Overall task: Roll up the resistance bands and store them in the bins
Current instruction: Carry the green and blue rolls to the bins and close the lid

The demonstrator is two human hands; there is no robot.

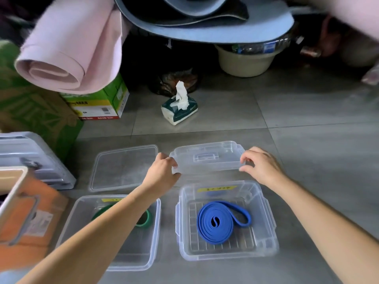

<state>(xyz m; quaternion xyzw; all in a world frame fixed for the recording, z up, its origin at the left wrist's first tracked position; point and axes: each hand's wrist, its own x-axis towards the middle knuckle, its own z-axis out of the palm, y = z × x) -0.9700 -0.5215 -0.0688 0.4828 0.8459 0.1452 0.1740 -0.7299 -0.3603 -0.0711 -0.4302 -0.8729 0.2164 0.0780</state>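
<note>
A rolled blue resistance band (221,222) lies in the clear right bin (268,249) on the floor, its loose end looping toward the right wall. A rolled green band (146,221) sits in the clear left bin (82,232), mostly hidden under my left forearm. Just beyond the right bin, a clear lid with a handle (207,156) is held at both ends. My left hand (162,173) pinches its left edge. My right hand (260,165) grips its right edge. A second flat clear lid (123,167) lies on the floor behind the left bin.
A tissue pack (179,110) stands on the grey tiles ahead. Left are a green carton (98,105), a rolled pink mat (61,58), a clear storage box (34,158) and an orange box (26,218). A blue mat (205,29) and beige tub (244,62) sit behind.
</note>
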